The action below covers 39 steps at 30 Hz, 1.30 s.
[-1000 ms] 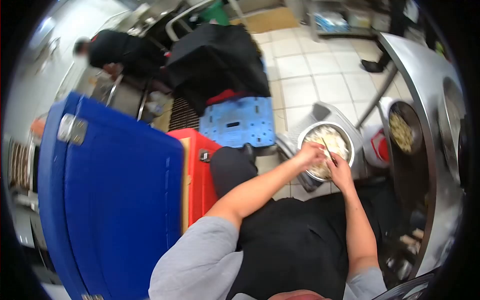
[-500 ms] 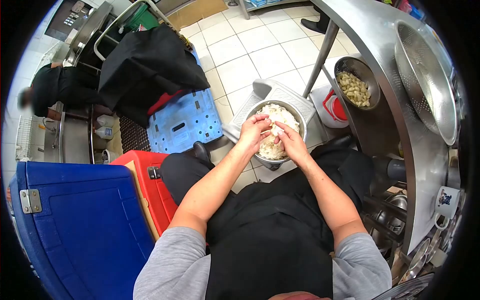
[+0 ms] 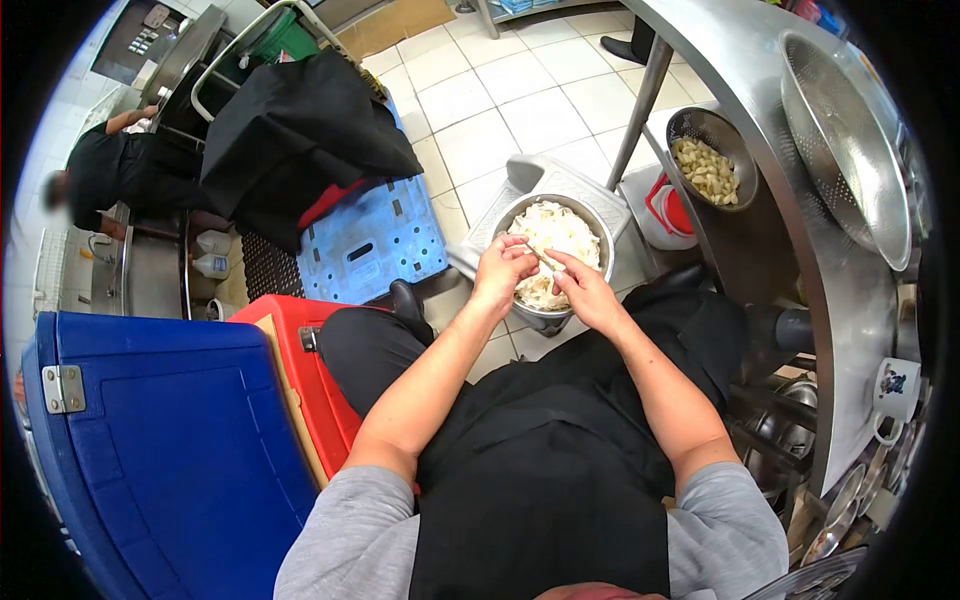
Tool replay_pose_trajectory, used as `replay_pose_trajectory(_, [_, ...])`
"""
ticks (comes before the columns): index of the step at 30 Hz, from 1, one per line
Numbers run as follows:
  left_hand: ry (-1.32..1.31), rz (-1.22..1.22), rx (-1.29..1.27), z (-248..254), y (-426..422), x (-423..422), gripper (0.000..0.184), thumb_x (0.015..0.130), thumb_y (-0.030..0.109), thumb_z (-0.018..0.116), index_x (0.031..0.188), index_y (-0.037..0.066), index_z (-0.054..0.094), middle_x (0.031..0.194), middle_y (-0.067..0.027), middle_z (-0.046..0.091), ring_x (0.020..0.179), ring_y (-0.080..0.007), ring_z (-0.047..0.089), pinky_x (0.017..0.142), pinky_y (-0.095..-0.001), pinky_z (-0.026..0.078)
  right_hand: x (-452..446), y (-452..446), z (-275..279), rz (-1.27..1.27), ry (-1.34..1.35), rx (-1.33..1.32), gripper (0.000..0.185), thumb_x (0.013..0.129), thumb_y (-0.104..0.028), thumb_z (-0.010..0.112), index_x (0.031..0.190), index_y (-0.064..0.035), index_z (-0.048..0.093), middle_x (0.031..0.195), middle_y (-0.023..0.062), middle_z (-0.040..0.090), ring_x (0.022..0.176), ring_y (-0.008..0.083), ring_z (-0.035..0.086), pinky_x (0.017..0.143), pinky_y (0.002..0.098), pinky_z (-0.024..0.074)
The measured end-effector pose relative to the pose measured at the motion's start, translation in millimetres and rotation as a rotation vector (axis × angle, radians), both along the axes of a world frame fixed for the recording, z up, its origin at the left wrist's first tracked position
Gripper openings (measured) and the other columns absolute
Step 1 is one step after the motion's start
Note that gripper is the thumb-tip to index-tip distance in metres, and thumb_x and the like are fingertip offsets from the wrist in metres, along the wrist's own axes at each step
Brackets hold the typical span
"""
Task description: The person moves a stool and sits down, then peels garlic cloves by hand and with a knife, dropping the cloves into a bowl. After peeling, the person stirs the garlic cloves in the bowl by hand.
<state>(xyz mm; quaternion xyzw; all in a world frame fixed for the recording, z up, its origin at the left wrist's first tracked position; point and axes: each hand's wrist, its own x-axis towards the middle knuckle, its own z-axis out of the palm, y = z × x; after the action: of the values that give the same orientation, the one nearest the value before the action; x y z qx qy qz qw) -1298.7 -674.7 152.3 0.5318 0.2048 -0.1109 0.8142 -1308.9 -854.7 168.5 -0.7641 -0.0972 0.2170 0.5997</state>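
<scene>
The left hand (image 3: 503,272) and right hand (image 3: 590,297) meet over the near half of a bowl (image 3: 606,262), fingers narrowed to a pinch on a thin piece (image 3: 544,257) held between them; whether it is blade or food, I cannot tell. Beneath the hands lie pale strips (image 3: 562,225), heaped in the bowl and showing at one o'clock and six o'clock from the fingertips. The bowl sits on a grey stool (image 3: 560,178). At two o'clock from the hands, well apart, is a metal pan of pale chunks (image 3: 706,172); the red-lidded bucket (image 3: 678,213) stands nearer, also toward two.
</scene>
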Motion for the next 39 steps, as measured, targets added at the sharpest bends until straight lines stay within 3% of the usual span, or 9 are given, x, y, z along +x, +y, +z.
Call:
replay_pose_trajectory(5, [0.0, 0.011, -0.012, -5, 2, 1, 0.038, 0.077, -0.004, 0.066, 0.109, 0.0, 0.047, 0.088, -0.0077, 0.06, 0.073, -0.0144, 0.061, 0.068, -0.0242, 0.053, 2, 6, -2, -0.02, -0.014, -0.02, 0.039, 0.094, -0.012, 0.048, 0.133, -0.0076, 0.051, 0.083, 0.0093, 0.064, 0.076, 0.0151, 0.06, 0.074, 0.0296, 0.0483])
replay_pose_trajectory(7, [0.006, 0.02, 0.001, -3, 2, 2, 0.032, 0.078, -0.005, 0.068, 0.102, 0.005, 0.049, 0.085, -0.0047, 0.061, 0.073, -0.014, 0.062, 0.069, -0.0257, 0.054, 5, 7, -14, -0.029, -0.026, 0.011, 0.038, 0.095, -0.012, 0.048, 0.132, -0.0069, 0.051, 0.083, 0.0092, 0.064, 0.075, 0.0145, 0.06, 0.073, 0.0297, 0.0483])
replay_pose_trajectory(14, [0.02, 0.03, -0.089, -13, -2, 9, 0.028, 0.077, -0.006, 0.066, 0.098, 0.005, 0.051, 0.085, -0.0043, 0.06, 0.073, -0.0143, 0.061, 0.07, -0.0266, 0.054, 10, 7, -17, -0.068, -0.009, 0.068, 0.035, 0.095, -0.013, 0.049, 0.129, -0.004, 0.053, 0.084, 0.0082, 0.064, 0.076, 0.0133, 0.06, 0.073, 0.0289, 0.0483])
replay_pose_trajectory(16, [0.012, 0.045, -0.193, -12, -7, 9, 0.024, 0.079, -0.006, 0.065, 0.097, 0.004, 0.052, 0.087, -0.005, 0.061, 0.073, -0.0147, 0.061, 0.07, -0.027, 0.054, 10, 3, -13, -0.072, 0.004, 0.036, 0.035, 0.095, -0.013, 0.049, 0.128, -0.0034, 0.054, 0.086, 0.0085, 0.064, 0.075, 0.0133, 0.06, 0.073, 0.0287, 0.0484])
replay_pose_trajectory(23, [0.02, 0.012, -0.2, -11, -11, 10, 0.02, 0.083, -0.002, 0.064, 0.101, 0.0, 0.055, 0.09, -0.0077, 0.062, 0.075, -0.0161, 0.063, 0.072, -0.0264, 0.055, 10, 2, -17, -0.112, -0.005, 0.079, 0.035, 0.095, -0.012, 0.049, 0.128, -0.0027, 0.053, 0.087, 0.0073, 0.064, 0.075, 0.0117, 0.059, 0.07, 0.0272, 0.0475])
replay_pose_trajectory(39, [0.055, -0.03, -0.311, -12, -7, 2, 0.013, 0.086, 0.0, 0.062, 0.098, -0.001, 0.056, 0.089, -0.0091, 0.064, 0.078, -0.0164, 0.064, 0.074, -0.0256, 0.055, 10, 8, -18, -0.139, 0.072, 0.154, 0.025, 0.095, -0.012, 0.053, 0.118, -0.0025, 0.058, 0.076, 0.0009, 0.059, 0.071, 0.0069, 0.054, 0.064, 0.0223, 0.0434])
